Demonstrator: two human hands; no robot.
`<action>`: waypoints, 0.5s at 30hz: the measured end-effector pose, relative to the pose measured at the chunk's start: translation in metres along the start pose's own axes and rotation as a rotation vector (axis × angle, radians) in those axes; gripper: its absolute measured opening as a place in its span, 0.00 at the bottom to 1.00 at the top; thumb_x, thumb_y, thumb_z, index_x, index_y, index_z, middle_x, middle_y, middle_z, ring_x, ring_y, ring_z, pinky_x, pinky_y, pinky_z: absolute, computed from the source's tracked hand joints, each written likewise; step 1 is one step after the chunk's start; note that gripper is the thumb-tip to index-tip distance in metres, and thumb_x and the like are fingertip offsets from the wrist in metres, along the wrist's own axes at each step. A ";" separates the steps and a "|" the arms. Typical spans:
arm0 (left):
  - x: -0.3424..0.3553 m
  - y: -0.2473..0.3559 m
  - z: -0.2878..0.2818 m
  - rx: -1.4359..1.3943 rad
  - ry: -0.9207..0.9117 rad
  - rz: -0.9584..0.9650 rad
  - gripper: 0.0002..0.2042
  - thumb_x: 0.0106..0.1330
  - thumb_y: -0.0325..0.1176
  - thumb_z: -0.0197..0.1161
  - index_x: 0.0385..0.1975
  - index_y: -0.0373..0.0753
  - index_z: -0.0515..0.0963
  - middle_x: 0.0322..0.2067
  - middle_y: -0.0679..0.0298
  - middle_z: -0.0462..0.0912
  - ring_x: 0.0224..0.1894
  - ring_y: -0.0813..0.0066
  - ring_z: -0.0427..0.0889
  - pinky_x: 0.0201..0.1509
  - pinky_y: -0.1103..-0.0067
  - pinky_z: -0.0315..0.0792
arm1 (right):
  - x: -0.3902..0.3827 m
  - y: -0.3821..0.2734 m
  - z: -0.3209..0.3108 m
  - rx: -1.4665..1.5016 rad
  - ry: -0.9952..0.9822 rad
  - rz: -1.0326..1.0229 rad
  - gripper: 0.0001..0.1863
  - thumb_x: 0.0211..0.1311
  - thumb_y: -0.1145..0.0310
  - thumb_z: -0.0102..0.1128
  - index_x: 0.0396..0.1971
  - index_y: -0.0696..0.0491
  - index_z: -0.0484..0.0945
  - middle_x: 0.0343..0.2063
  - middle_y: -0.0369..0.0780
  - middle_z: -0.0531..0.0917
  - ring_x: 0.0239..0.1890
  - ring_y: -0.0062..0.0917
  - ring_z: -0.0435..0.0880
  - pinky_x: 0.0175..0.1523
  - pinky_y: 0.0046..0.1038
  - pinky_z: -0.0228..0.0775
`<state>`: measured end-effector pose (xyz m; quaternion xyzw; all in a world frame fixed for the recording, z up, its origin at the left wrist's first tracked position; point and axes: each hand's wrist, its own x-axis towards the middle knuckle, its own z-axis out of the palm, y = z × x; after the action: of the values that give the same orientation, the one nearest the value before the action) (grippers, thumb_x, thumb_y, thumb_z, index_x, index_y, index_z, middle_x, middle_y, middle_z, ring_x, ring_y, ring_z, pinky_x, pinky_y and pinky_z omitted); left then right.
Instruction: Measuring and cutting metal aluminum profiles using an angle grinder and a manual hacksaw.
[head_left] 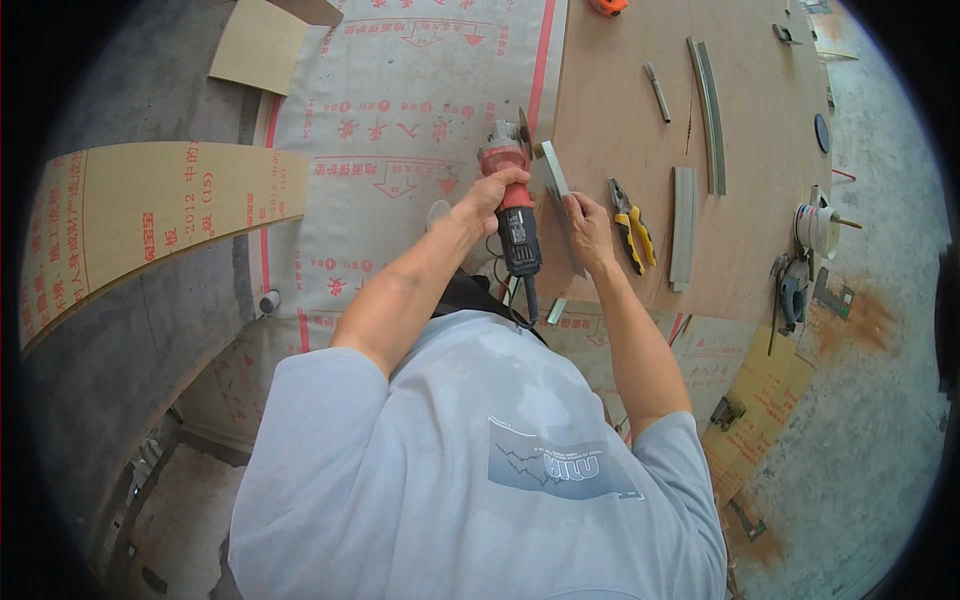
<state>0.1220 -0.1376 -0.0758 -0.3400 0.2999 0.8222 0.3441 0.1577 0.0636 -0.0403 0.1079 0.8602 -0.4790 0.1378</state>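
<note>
My left hand [492, 200] grips a red and black angle grinder [518, 238], its thin disc [522, 130] standing upright at the far end. Just right of it, my right hand [587, 222] holds a pale metal strip [553, 165] whose upper end is close beside the disc; whether they touch I cannot tell. The strip lies at the left edge of a plywood sheet [630, 120]. Yellow and black pliers [640, 235] rest on the sheet right of my right hand, beside a short metal channel [684, 230].
A longer channel [709, 115], a pen [657, 92] and an orange tape measure [607, 6] are on the plywood. A white spool [815, 230] and a power tool [791, 295] are at its right edge. Printed floor covering [400, 140] lies left of it; a curved-looking board [150, 210] crosses the left side.
</note>
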 end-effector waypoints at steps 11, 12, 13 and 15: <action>-0.045 0.013 0.027 0.140 -0.064 0.053 0.13 0.62 0.37 0.68 0.43 0.38 0.77 0.33 0.56 0.86 0.32 0.69 0.86 0.38 0.72 0.83 | 0.001 0.005 -0.001 0.070 -0.034 0.021 0.17 0.75 0.59 0.56 0.41 0.60 0.81 0.22 0.33 0.71 0.28 0.18 0.67 0.33 0.26 0.61; -0.051 0.015 0.032 0.141 -0.064 0.053 0.13 0.62 0.37 0.68 0.43 0.38 0.77 0.33 0.56 0.86 0.32 0.69 0.86 0.38 0.72 0.83 | 0.001 0.007 -0.001 0.071 -0.034 0.021 0.17 0.75 0.59 0.56 0.41 0.60 0.81 0.22 0.33 0.71 0.28 0.18 0.67 0.33 0.26 0.61; -0.058 0.017 0.036 0.133 -0.071 0.071 0.12 0.62 0.35 0.69 0.40 0.37 0.78 0.31 0.56 0.85 0.30 0.69 0.86 0.36 0.72 0.83 | 0.002 0.008 -0.001 0.091 -0.030 0.001 0.17 0.75 0.59 0.56 0.41 0.60 0.81 0.22 0.33 0.71 0.28 0.18 0.67 0.33 0.26 0.61; -0.065 0.021 0.042 0.123 -0.077 0.089 0.11 0.61 0.33 0.70 0.38 0.35 0.79 0.30 0.57 0.85 0.28 0.69 0.85 0.35 0.72 0.83 | 0.003 0.009 -0.001 0.111 -0.028 -0.019 0.17 0.75 0.60 0.56 0.41 0.60 0.81 0.22 0.32 0.71 0.28 0.18 0.67 0.33 0.25 0.61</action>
<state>0.1257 -0.1423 0.0041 -0.2728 0.3512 0.8291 0.3389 0.1579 0.0690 -0.0478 0.1006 0.8313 -0.5288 0.1388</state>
